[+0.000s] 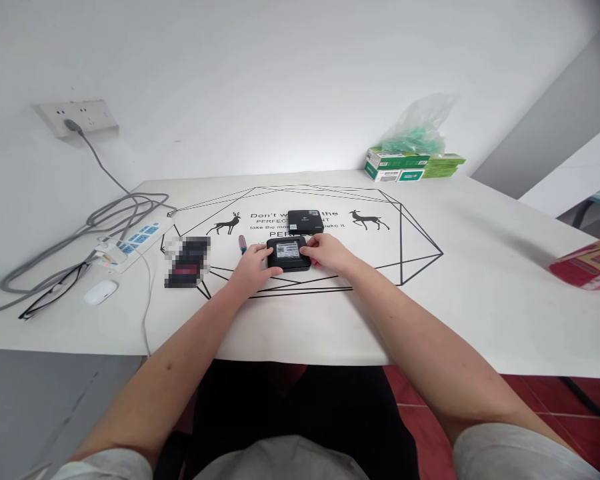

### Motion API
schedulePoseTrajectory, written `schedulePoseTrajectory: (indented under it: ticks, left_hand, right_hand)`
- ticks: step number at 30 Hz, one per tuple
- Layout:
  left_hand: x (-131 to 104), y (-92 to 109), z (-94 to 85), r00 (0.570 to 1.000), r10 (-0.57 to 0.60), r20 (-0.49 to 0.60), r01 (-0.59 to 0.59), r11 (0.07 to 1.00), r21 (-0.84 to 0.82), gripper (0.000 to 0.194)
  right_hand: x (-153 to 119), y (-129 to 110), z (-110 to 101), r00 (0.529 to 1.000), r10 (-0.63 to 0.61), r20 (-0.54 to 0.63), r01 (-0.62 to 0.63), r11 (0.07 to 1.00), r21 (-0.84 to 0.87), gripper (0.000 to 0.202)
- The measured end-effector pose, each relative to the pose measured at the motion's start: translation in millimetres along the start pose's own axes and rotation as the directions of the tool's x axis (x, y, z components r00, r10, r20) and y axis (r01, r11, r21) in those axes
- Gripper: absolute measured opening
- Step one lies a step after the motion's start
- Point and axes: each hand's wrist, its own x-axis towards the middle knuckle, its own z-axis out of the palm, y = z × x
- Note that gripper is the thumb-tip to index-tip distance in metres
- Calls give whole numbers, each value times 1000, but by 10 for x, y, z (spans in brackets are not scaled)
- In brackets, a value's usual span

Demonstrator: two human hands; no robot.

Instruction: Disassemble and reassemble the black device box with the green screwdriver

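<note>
A black box tray [291, 267] lies on the table in front of me. In its recess sits a flat dark drive, apparently a solid-state drive [287, 250], with a white printed label facing up. My left hand [253, 270] grips the tray's left side, thumb along the front edge and fingers at the back left corner. At the right end of the drive, the fingertips of my right hand [326, 253] are closed in a pinch; the exact contact is partly hidden. Just behind stands a black box lid [305, 221] with a small logo and stickers.
A screwdriver [243, 244] lies left of the tray, beside a pixelated dark object [187, 262]. Farther left are a power strip [143, 241], glasses [55, 291], a white mouse [101, 292] and cables. Green boxes [397, 165] stand at the back; a red box [590, 263] is at right.
</note>
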Motion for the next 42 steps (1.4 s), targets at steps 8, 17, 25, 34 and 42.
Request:
schedulePoseTrajectory:
  ticks: [8,17,25,34,42]
  left_hand:
    - [-27,32,10,1000,12,19,-13,998,65,56]
    - [-16,43,15,986,164,38,-167,933,320,43]
    - [-18,47,8,984,168,67,-180,899,399,40]
    - [146,327,-187,977,51,207,-155,835,527,31]
    - [377,500,-448,903,-4,429,-186,897,401,73]
  right_hand:
    - [-2,2,26,996,-94,-1,92,973,-212,43]
    - [135,114,201,937,-347,42,333,849,-410,52]
    - [120,42,141,927,-357,115,365,789,-494,44]
    - [118,47,156,916,-372,152,398,781,-482,46]
    - [165,136,17,895,-382,229,444,803,-397,71]
